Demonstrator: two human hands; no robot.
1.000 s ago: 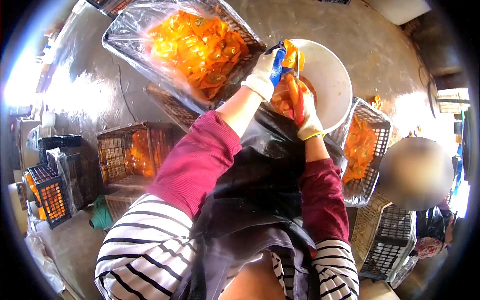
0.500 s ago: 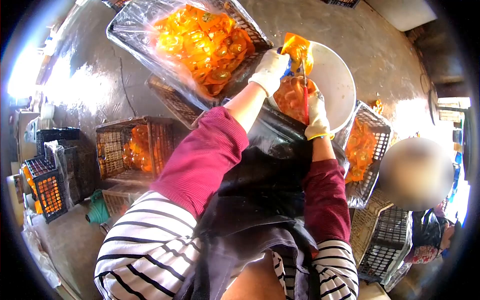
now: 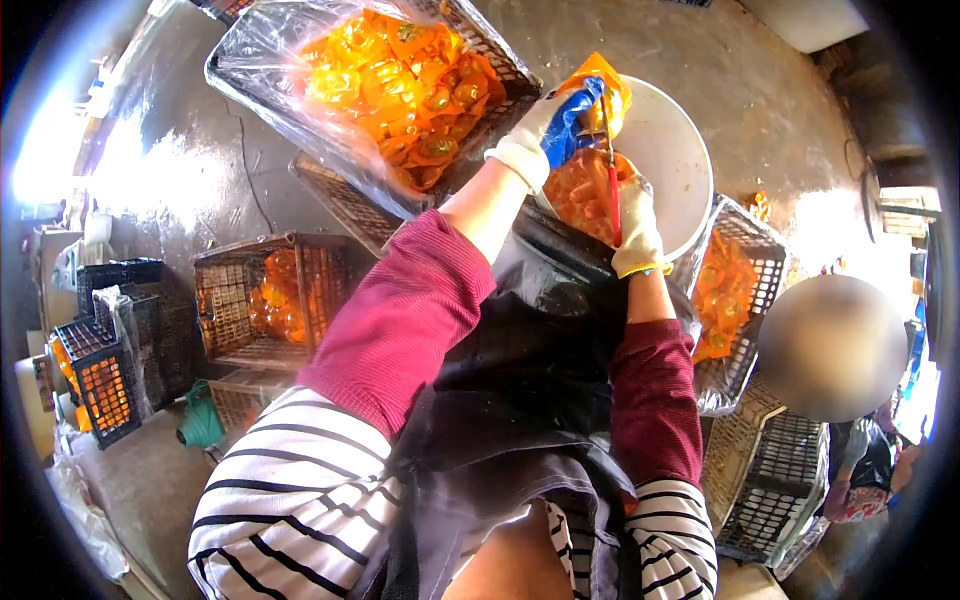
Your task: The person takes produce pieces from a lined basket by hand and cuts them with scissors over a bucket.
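My left hand (image 3: 560, 125), in a white glove with a blue palm, grips a shiny orange plastic packet (image 3: 604, 88) over the near side of a white bucket (image 3: 675, 150). My right hand (image 3: 636, 225), in a white glove with a yellow cuff, is closed around a red-handled tool (image 3: 614, 200). Its slim dark blade points up to the packet; whether it is scissors or a knife I cannot tell. Inside the bucket, below my hands, lies a wet orange-pink mass (image 3: 582, 195). The bucket's near edge is hidden by my black apron (image 3: 540, 330).
A plastic-lined crate (image 3: 250, 80) of orange packets stands ahead on the left. Another lined crate (image 3: 765, 265) with orange pieces is right of the bucket. More crates (image 3: 250, 330) stand at left. A person (image 3: 865, 470) is at the right, beside stacked crates (image 3: 775, 480).
My left hand has turned, showing more of its blue palm, and the packet has tilted. My right hand keeps the red-handled tool in nearly the same place.
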